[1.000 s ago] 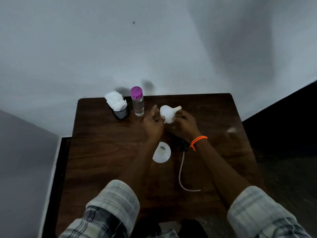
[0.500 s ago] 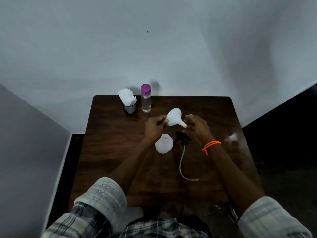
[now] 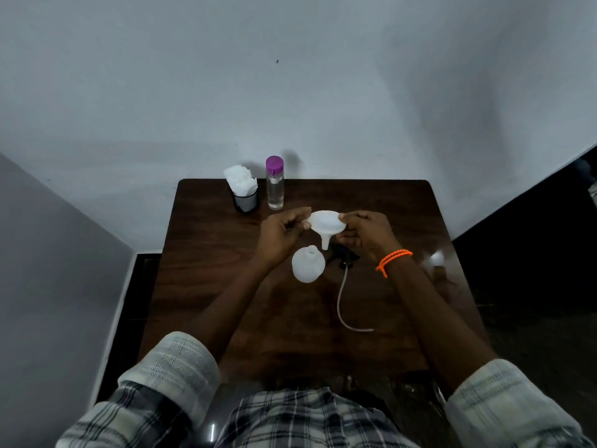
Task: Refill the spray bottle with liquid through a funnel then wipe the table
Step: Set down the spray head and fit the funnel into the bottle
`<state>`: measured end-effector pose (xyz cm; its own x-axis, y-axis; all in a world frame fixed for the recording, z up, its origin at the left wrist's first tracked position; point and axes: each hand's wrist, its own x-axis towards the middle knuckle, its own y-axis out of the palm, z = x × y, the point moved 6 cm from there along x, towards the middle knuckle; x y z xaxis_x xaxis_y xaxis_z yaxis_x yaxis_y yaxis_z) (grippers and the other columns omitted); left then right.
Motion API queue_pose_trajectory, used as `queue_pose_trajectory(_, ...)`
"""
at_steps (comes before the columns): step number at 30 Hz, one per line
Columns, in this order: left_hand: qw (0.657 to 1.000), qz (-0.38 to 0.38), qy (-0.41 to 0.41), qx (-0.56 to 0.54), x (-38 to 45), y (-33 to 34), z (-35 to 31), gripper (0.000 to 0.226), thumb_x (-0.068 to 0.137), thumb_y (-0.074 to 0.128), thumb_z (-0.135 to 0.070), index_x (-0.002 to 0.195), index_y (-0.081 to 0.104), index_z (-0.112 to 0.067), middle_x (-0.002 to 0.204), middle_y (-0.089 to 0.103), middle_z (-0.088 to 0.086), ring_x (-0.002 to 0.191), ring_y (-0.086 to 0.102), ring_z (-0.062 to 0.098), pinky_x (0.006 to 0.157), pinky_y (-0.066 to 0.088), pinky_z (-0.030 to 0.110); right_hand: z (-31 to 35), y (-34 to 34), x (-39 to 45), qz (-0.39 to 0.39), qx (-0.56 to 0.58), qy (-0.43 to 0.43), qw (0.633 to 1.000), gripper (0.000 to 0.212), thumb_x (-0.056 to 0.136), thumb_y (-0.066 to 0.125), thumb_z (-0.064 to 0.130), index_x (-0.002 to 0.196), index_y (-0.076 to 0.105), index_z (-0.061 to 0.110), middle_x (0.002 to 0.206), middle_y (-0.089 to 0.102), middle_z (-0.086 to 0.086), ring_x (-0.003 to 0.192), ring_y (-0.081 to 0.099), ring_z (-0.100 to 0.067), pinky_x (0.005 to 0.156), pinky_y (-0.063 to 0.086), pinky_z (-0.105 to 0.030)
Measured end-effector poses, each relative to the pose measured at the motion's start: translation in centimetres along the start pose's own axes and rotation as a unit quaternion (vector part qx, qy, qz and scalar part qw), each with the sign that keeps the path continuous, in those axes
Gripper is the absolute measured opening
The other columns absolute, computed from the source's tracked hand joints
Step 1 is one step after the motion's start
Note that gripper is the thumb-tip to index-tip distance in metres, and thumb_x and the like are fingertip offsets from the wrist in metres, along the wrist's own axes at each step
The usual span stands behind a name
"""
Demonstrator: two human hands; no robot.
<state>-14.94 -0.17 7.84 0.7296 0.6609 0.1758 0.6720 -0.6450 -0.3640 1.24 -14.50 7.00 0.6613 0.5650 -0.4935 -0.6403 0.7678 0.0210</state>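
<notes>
A white funnel [image 3: 326,225] hangs upright, spout down, above the dark wooden table [image 3: 206,286]. My left hand [image 3: 281,236] pinches its left rim and my right hand [image 3: 365,236] pinches its right rim. Just below and left of the spout stands the open white spray bottle body [image 3: 307,265]. The black spray head [image 3: 342,255] with its long clear tube [image 3: 340,299] lies on the table beside the bottle. A clear bottle of liquid with a purple cap [image 3: 275,184] stands at the back.
A black cup stuffed with white tissues [image 3: 244,192] stands left of the purple-capped bottle at the table's back edge. A grey wall rises behind the table. Dark floor lies to the right and a narrow gap to the left.
The funnel has turned from spout pointing sideways to spout pointing down, and both hands now hold its rim above the bottle's right side. The camera view has shifted.
</notes>
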Motion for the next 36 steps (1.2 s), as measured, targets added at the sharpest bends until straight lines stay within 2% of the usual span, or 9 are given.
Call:
queue_pose_trajectory(4,0.998,-0.037,-0.038,-0.029,-0.5,-0.8,1.0,0.033,0.089,0.074,-0.007,0.122,0.073,-0.012,0.117,0.075,-0.002,0.107,0.070,0.005,0.092,0.060,0.035,-0.8,0.4,-0.2,0.003,0.007,-0.012,1.000,0.010,0.087,0.078,0.009,0.093,0.074,0.002,0.097,0.075,-0.025,0.081,0.076,-0.036,0.068,0.062,-0.036)
queue_pose_trajectory(9,0.996,-0.037,-0.072,-0.041,-0.9,-1.1,2.1,0.031,0.087,0.076,-0.005,0.117,0.075,-0.010,0.111,0.077,0.000,0.102,0.073,0.008,0.091,0.060,0.040,-1.0,1.2,-0.7,0.008,-0.005,-0.027,1.000,0.008,0.088,0.076,0.006,0.094,0.071,0.003,0.093,0.075,-0.018,0.080,0.076,-0.029,0.066,0.063,-0.034)
queue_pose_trajectory(14,0.995,-0.041,-0.081,-0.037,-1.2,-1.2,2.7,0.030,0.088,0.076,-0.006,0.117,0.075,-0.008,0.111,0.077,0.001,0.102,0.072,0.006,0.092,0.060,0.034,-1.6,1.6,-0.8,0.007,0.003,-0.018,1.000,0.008,0.088,0.075,0.004,0.094,0.070,0.002,0.090,0.074,-0.017,0.074,0.076,-0.026,0.062,0.062,-0.031)
queue_pose_trajectory(20,0.994,-0.035,-0.095,-0.042,-1.4,-1.1,3.3,0.030,0.087,0.077,-0.007,0.117,0.075,-0.009,0.111,0.077,0.001,0.102,0.072,0.005,0.092,0.059,0.029,-2.1,1.7,-0.7,0.005,0.010,-0.007,1.000,0.019,0.089,0.074,0.002,0.104,0.068,-0.006,0.092,0.074,-0.019,0.073,0.076,-0.026,0.059,0.061,-0.029)
queue_pose_trajectory(26,0.991,-0.026,-0.127,-0.031,-1.9,-0.6,4.4,0.029,0.086,0.078,-0.007,0.115,0.076,-0.010,0.109,0.077,-0.001,0.099,0.072,0.003,0.091,0.059,0.026,-3.5,1.5,-0.1,-0.001,-0.006,0.008,1.000,0.012,0.088,0.075,0.004,0.098,0.070,-0.001,0.097,0.075,-0.023,0.079,0.077,-0.033,0.064,0.063,-0.036)
queue_pose_trajectory(32,0.989,-0.005,-0.144,-0.021,-2.7,-0.1,5.7,0.031,0.087,0.077,-0.008,0.117,0.075,-0.012,0.111,0.076,-0.003,0.100,0.071,0.002,0.091,0.058,0.025,-4.9,1.4,-0.1,0.004,-0.022,0.040,0.999,0.018,0.089,0.075,0.004,0.103,0.069,-0.005,0.092,0.074,-0.021,0.069,0.076,-0.026,0.057,0.061,-0.030)
queue_pose_trajectory(36,0.986,-0.001,-0.163,-0.035,-3.0,-0.1,6.5,0.038,0.087,0.078,-0.014,0.125,0.071,-0.015,0.109,0.077,-0.005,0.100,0.071,0.001,0.089,0.057,0.021,-5.2,1.1,0.3,0.019,-0.039,0.045,0.998,0.023,0.088,0.079,0.015,0.102,0.071,-0.001,0.096,0.075,-0.021,0.071,0.075,-0.025,0.058,0.060,-0.031)
